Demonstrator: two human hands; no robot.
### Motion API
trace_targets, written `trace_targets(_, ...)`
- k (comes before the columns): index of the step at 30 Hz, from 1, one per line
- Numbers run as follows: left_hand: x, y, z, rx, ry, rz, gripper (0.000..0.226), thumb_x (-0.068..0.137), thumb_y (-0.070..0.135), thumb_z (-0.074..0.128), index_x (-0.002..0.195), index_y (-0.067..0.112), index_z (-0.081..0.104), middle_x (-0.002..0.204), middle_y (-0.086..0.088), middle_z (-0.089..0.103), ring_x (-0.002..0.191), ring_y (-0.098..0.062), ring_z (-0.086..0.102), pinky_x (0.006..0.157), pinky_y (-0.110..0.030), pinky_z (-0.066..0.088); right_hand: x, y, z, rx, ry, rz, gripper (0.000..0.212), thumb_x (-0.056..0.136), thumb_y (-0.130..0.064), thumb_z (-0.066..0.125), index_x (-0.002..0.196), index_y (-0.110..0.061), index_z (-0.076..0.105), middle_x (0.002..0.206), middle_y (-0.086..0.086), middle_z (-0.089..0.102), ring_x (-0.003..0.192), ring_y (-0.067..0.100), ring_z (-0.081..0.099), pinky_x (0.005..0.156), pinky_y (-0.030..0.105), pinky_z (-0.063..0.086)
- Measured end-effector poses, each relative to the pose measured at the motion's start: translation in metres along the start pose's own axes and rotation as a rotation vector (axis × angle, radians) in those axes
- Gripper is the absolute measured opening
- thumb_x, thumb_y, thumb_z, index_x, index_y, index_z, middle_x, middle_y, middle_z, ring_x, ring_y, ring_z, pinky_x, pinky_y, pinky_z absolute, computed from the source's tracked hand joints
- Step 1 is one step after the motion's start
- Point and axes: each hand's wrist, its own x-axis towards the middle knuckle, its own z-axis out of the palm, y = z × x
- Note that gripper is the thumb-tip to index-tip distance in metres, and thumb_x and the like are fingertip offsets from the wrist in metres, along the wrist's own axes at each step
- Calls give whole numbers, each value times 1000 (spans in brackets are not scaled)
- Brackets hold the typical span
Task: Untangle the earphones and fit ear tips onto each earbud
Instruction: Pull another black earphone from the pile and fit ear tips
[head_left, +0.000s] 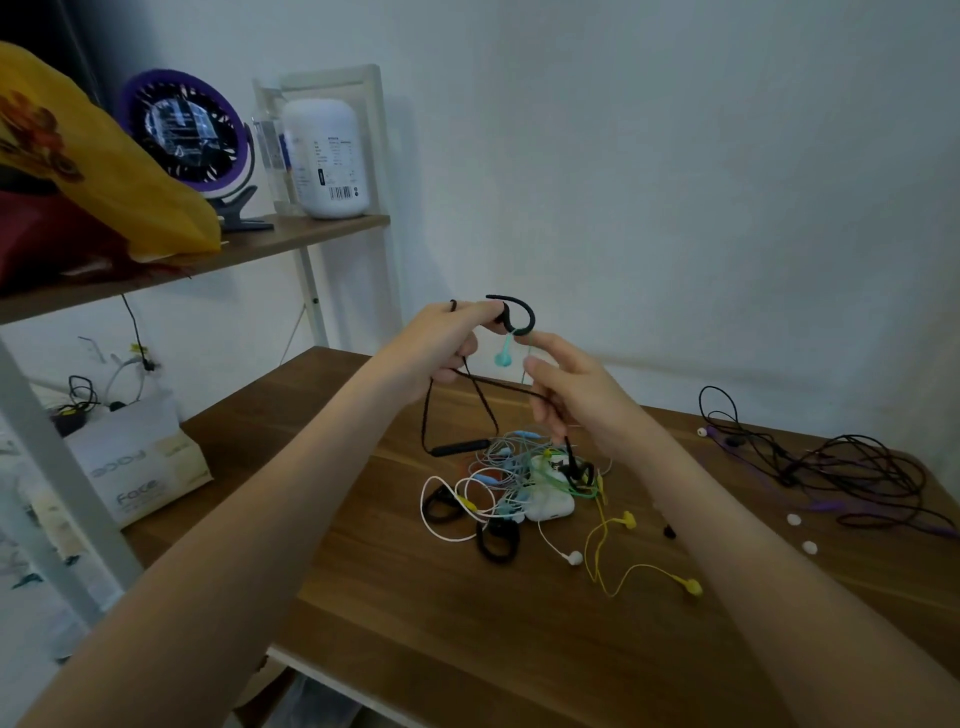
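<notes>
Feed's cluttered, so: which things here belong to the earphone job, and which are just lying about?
Job: black ear-hook earphone in left hand and right hand; teal earbud; tangled pile; white ear tips; purple cables.
Lying about: fan; white bottle; yellow bag.

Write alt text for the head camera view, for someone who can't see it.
Two hands hold a black earphone above a wooden table: the left hand grips its ear hook, the right hand its cable. A tangle of coloured earphones lies below them.
</notes>
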Motion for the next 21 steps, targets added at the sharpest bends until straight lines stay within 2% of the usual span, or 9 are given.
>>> trace_targets(3,-2,1,-1,94,-4,0,25,92,40,56,91,17,63,57,6,29,44,-9,21,40,-20,19,0,-3,6,2,21,-52,19,99,-19,47,97,-15,65,69,1,60,63,17,56,62,29,48)
trace_targets(6,-3,1,-1,190,7,-15,21,91,36,57,88,15,58,59,4,29,47,-11,23,44,-23,21,5,4,5,-131,165,-113,29,98,-22,47,75,-21,64,92,2,62,91,15,58,88,37,45)
trace_targets(8,-4,1,-1,282,3,-22,21,90,34,58,91,13,58,64,2,30,54,-14,26,50,-25,22,8,6,4,-53,260,-104,30,97,-20,48,70,-18,61,90,0,64,91,12,61,91,43,48)
trace_targets(9,-5,1,-1,317,-6,-28,22,90,34,57,94,13,60,66,1,31,57,-15,26,52,-26,22,9,5,4,36,303,-91,30,97,-17,47,70,-15,60,86,3,65,85,12,63,85,43,53)
trace_targets(11,-7,2,-2,330,-28,-31,25,91,36,55,94,13,61,65,2,31,56,-15,26,51,-26,24,8,1,4,213,377,-44,27,96,-11,44,72,-7,57,81,10,63,71,14,66,61,37,57)
trace_targets(13,-9,2,-4,236,-76,-16,29,92,39,51,87,13,63,59,4,27,51,-13,22,46,-24,22,7,0,2,233,430,40,25,96,-10,43,75,-4,55,77,13,62,62,21,66,50,36,54)
trace_targets(16,-11,3,-6,52,-176,20,36,96,40,45,82,13,63,53,7,22,46,-10,14,39,-21,14,9,9,-1,-52,337,217,26,96,-19,45,78,-6,60,78,11,66,73,29,65,76,48,57)
trace_targets(19,-13,8,-2,1,-210,62,35,98,39,43,83,13,61,48,9,22,44,-9,13,40,-23,10,5,18,0,-420,146,306,30,96,-40,47,105,-14,59,104,6,61,98,23,58,93,42,48)
trace_targets(21,-13,12,3,-56,-216,90,35,99,38,42,84,13,61,46,10,23,42,-8,13,41,-24,8,0,16,3,-362,73,245,34,93,-35,50,123,-19,51,124,1,54,111,19,51,97,38,44)
